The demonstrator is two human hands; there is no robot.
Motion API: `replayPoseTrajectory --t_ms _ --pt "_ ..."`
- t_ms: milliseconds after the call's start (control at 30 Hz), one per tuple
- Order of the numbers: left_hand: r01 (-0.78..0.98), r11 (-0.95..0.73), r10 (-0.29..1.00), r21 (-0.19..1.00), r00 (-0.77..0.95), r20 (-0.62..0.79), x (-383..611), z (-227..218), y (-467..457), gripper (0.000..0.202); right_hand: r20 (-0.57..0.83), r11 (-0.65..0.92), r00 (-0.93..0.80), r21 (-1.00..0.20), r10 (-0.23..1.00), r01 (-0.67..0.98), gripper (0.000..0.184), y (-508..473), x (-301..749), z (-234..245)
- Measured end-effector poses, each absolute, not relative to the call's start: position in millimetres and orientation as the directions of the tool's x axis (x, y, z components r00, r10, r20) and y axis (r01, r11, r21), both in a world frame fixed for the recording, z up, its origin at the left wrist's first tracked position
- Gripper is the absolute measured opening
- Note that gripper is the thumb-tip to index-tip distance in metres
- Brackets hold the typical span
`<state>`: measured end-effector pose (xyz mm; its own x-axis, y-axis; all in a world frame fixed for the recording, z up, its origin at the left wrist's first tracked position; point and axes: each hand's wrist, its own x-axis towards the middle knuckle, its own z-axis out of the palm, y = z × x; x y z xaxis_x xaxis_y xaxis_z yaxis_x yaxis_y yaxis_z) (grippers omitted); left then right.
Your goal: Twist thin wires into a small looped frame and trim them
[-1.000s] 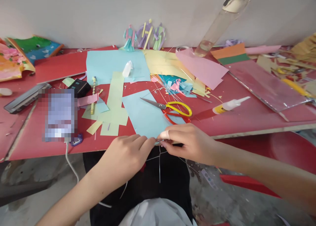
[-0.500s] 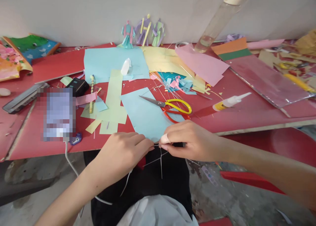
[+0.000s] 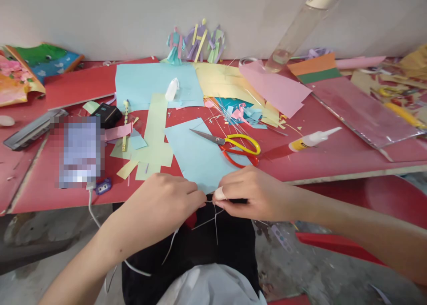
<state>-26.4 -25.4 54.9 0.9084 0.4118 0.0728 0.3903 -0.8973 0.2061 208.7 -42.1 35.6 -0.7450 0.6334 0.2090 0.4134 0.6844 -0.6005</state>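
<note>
A thin twisted wire figure [image 3: 215,216], with several wire ends spreading downward, hangs between my hands over my lap. My left hand [image 3: 170,200] is closed, its fingertips pinching the wire from the left. From the right, my right hand [image 3: 251,191] pinches the same wire close to its twisted part; a pale bandage wraps one of its fingers. Just beyond the hands a sheet of light blue paper [image 3: 196,156] lies at the table edge. Scissors [image 3: 230,145] with one yellow and one red handle rest on that sheet, blades pointing left.
A glue bottle [image 3: 313,139] lies right of the scissors. Loose wires [image 3: 230,118] and paper scraps lie behind them. Three paper figures [image 3: 200,40] lean on the wall. A phone [image 3: 82,151] with a white cable [image 3: 91,209] is at left. A transparent bottle [image 3: 296,34] stands behind.
My hands and the wire figure have shifted very slightly, with the pinch on the wire kept. The whole view has moved a little; the table things stay in place.
</note>
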Motion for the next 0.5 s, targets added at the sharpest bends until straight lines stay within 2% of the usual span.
replayPoseTrajectory --t_ms 200,367,433,500 --pt "0.347 -0.923 0.342 0.168 0.938 -0.064 -20.3 71.8 -22.6 0.024 0.193 0.702 -0.771 -0.586 0.606 0.405 0.025 -44.1 206.2 34.5" --pt "0.369 -0.921 0.366 0.123 0.929 -0.049 -17.2 80.1 -20.2 0.026 0.206 0.679 -0.750 -0.616 0.628 0.399 0.020 -45.2 206.0 29.6" --pt "0.407 -0.901 0.407 0.151 0.913 -0.032 -19.4 77.3 -15.6 0.021 0.196 0.637 -0.712 -0.642 0.675 0.427 0.017 -44.0 207.5 30.3" --pt "0.475 -0.838 0.503 0.269 0.863 0.044 -23.6 71.7 -10.2 0.016 0.189 0.576 -0.652 -0.681 0.734 0.452 0.015 -41.3 209.8 32.6"
